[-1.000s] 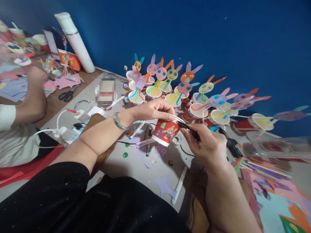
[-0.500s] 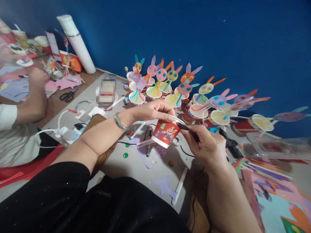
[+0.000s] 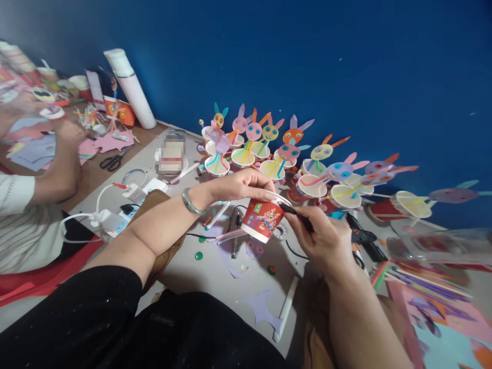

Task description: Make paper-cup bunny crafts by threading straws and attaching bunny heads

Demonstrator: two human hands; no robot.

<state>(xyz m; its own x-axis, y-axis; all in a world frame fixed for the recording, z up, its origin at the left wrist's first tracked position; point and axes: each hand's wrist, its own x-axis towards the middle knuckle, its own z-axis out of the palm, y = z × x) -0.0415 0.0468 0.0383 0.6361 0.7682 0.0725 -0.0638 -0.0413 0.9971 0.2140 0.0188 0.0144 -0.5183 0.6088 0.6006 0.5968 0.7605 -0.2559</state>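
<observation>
A red printed paper cup (image 3: 261, 221) with a white rim is tilted over the table. My left hand (image 3: 251, 185), with a bangle on the wrist, grips it by the rim, thumb on the near side and fingers over the top. My right hand (image 3: 321, 233) is closed round a slim black tool (image 3: 294, 210); its tip touches the cup's side just under the rim. Its exact kind is hard to make out. Below the cup lie a black pen (image 3: 236, 243) and a purple paper disc (image 3: 254, 249) with eyes.
Several cups with paper rabbit figures (image 3: 253, 132) stand along the blue wall. At right are a black glue gun (image 3: 365, 237), pipe cleaners (image 3: 426, 279) and coloured paper (image 3: 442, 333). Power strips (image 3: 111, 218) lie at left, beside another person's arm (image 3: 63, 164).
The view has tilted up a little, so the wall figures and table sit lower in the picture. Both hands keep their hold, with the tool still at the cup's rim.
</observation>
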